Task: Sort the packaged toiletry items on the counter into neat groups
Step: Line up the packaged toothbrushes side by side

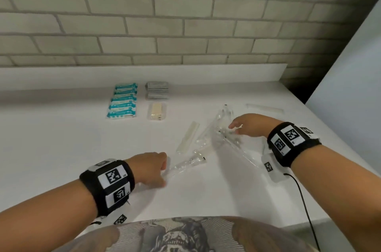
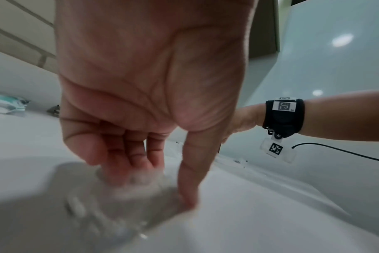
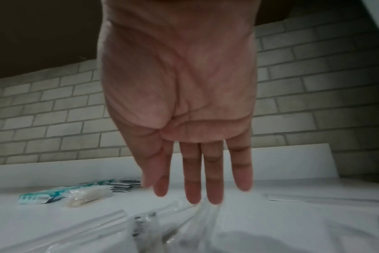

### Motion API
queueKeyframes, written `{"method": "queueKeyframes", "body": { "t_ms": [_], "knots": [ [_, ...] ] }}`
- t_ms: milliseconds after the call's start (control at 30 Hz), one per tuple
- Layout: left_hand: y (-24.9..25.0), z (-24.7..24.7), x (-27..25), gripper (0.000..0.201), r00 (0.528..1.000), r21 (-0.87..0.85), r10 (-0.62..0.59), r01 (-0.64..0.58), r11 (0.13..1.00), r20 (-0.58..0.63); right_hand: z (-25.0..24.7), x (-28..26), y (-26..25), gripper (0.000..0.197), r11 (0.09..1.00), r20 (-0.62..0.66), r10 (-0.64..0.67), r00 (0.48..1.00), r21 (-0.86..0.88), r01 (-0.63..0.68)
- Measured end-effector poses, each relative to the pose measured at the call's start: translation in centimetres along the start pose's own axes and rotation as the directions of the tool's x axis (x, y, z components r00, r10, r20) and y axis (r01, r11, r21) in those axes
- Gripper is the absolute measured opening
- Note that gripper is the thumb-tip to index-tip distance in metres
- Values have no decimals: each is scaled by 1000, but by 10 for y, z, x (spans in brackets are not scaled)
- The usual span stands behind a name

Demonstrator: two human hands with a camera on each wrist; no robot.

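While sorting: I gather clear packets into one group.
Left hand: pinching a clear packet; slide it gently.
Right hand: fingers spread, straight over the clear pile beneath; press lightly.

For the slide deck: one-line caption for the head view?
Left hand pinches a clear packet while right hand reaches loose clear packets; teal packs already grouped.
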State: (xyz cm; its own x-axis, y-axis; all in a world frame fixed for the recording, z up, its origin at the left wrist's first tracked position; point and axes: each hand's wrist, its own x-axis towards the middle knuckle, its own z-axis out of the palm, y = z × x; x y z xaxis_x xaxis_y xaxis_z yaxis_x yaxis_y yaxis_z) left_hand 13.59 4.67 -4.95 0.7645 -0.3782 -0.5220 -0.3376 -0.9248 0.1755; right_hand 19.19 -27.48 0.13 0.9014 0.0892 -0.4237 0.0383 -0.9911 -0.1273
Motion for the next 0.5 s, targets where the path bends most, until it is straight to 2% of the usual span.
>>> {"method": "queueKeyframes", "body": {
  "t_ms": [133, 200, 233, 300, 367, 500],
  "knots": [
    [20, 2, 8, 12, 1000, 6, -19, 19, 1000, 5, 13, -14, 12, 40, 997, 0, 52, 999, -56, -52],
    [33, -2, 13, 6, 998, -59, -21, 18, 998, -51, 31, -21, 8, 52, 995, 24, 56, 998, -84, -53],
    [38, -4, 18, 10, 996, -111, -28, 19, 994, -85, 43, -23, 4, 56, 993, 43, 51, 998, -110, -46],
    [52, -10, 30, 19, 986, -214, -59, 25, 977, -158, 61, -27, -2, 43, 995, 60, 29, 998, -92, -24],
    [67, -20, 43, 21, 965, -316, -101, 20, 948, -242, 63, -30, -2, 24, 999, 7, 15, 1000, -46, -15],
    [93, -35, 80, 15, 910, -358, -183, 41, 933, -373, 39, -28, 28, 23, 995, -152, 54, 987, 88, -41]
  ]
}}
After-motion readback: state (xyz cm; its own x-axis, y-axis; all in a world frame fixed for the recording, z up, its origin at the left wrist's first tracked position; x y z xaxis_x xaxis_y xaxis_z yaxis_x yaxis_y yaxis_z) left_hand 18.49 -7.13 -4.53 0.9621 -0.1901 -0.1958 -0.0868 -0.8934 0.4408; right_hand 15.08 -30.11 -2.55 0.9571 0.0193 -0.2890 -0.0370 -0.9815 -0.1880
